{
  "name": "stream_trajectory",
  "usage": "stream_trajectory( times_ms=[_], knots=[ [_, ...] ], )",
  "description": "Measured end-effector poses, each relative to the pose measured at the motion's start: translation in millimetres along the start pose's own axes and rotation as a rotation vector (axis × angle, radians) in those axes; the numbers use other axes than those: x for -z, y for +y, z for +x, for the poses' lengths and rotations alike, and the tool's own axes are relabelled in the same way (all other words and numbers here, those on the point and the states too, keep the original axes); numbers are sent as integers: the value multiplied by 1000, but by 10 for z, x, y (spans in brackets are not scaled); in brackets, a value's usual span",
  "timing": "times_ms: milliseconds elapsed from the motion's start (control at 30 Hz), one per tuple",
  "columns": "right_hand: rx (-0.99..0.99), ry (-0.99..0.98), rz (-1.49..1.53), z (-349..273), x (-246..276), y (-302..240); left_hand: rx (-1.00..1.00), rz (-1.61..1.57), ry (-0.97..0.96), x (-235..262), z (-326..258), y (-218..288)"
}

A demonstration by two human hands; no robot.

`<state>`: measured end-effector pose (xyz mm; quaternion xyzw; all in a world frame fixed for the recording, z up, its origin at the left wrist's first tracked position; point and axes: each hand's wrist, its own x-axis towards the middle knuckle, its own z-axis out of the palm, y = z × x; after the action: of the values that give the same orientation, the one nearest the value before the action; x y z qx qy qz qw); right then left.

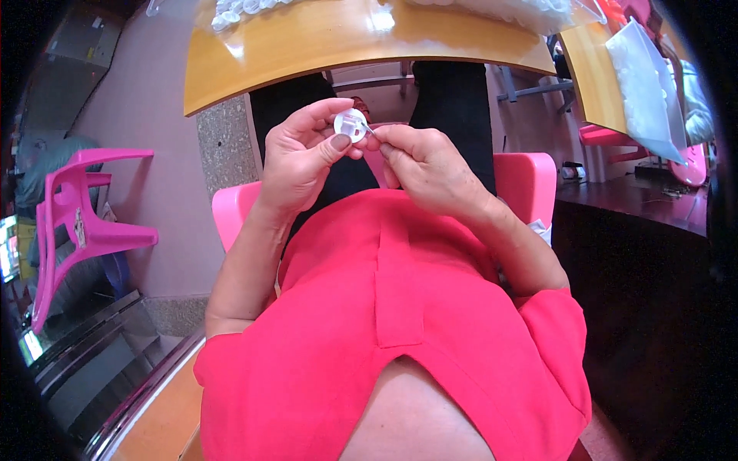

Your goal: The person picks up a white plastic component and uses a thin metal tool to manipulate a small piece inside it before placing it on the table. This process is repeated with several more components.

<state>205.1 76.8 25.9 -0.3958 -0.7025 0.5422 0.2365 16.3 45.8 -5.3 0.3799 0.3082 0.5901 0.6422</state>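
Above my lap, my left hand (301,154) pinches a small round white plastic piece (350,123) by its rim, between thumb and fingers. The piece has cut-outs in its face, which is turned up toward me. My right hand (430,163) is closed at the piece's right side, thumb and forefinger gripping a thin, greyish, pointed tool (367,130). Its tip reaches the right edge of the white piece; whether it touches is too small to tell. Most of the tool is hidden in my right fingers.
A wooden table (323,55) stands ahead, with white plastic parts (244,11) along its far side. A translucent white bin (644,84) is at the far right by another table. I sit on a pink chair (527,180); another pink chair (84,223) lies tipped at left.
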Motion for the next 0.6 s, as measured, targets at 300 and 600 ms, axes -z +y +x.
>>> stream_trajectory(
  times_ms=[300, 600],
  knots=[
    [26, 4, -52, -4, -21, 8, -21, 87, 31, 2, 0, -45],
    [181, 55, -170, -47, -60, 24, -35, 118, 39, -22, -19, -58]
  ],
)
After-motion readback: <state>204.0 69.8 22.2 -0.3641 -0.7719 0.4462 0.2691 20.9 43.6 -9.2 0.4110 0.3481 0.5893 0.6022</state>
